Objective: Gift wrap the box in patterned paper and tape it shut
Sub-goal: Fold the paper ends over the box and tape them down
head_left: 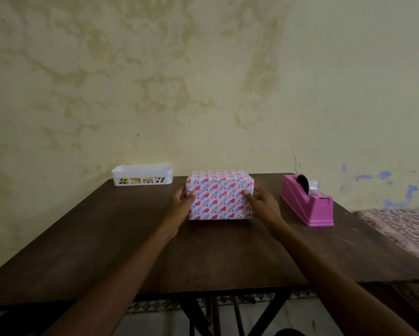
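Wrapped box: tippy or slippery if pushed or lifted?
Probably stable: the wrapped box sits flat on the table, wider than tall. Smooth-looking paper may slip, so the left hand and right hand gripping opposite ends seems sensible. Weight can't be judged.

Pink hearts on a dark table

Box (220,194) — white paper, red-pink hearts, pale blue stripes; tape dispenser (308,203) pink; basket (142,174) white; table (131,238) dark brown.

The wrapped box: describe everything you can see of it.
The rectangular box wrapped in white paper printed with red hearts and blue stripes sits flat on the dark brown wooden table, fully covered, no loose flaps showing. The left hand and right hand hold its ends, thumbs on the near face. Nothing else touches it.
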`<action>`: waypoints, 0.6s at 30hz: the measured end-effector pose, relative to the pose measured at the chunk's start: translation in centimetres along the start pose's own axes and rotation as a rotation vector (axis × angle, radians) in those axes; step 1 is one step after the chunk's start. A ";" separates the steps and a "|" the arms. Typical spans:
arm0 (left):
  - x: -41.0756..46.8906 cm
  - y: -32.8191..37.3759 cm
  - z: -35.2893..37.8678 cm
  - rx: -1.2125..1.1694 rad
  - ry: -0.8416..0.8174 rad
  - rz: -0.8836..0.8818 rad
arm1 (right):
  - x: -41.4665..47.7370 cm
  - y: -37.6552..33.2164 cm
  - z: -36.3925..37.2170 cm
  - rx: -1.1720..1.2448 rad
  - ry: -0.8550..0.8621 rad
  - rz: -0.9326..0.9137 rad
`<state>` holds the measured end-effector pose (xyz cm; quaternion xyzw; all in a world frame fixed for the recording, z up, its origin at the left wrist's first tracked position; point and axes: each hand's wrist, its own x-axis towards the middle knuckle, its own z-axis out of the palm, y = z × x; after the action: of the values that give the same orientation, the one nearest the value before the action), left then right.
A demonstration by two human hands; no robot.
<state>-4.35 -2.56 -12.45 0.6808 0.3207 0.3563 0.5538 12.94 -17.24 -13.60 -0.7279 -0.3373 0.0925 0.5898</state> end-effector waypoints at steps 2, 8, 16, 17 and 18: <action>0.5 0.3 -0.2 0.019 0.014 0.045 | 0.2 -0.5 -0.2 -0.009 0.012 -0.041; 3.4 1.5 -0.9 0.010 0.008 0.025 | 3.0 -1.9 0.2 0.065 -0.023 -0.033; 5.9 2.1 -0.2 -0.045 -0.123 -0.080 | 5.2 -1.9 1.8 0.168 -0.079 0.099; 6.1 1.8 -0.1 -0.059 -0.157 -0.096 | 5.3 -2.0 2.0 0.164 -0.087 0.096; 6.1 1.7 0.0 -0.058 -0.171 -0.102 | 5.3 -2.0 2.1 0.160 -0.093 0.095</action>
<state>-0.97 2.15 -9.96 0.6752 0.2958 0.2774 0.6161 15.08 -12.22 -10.96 -0.6886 -0.3208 0.1809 0.6247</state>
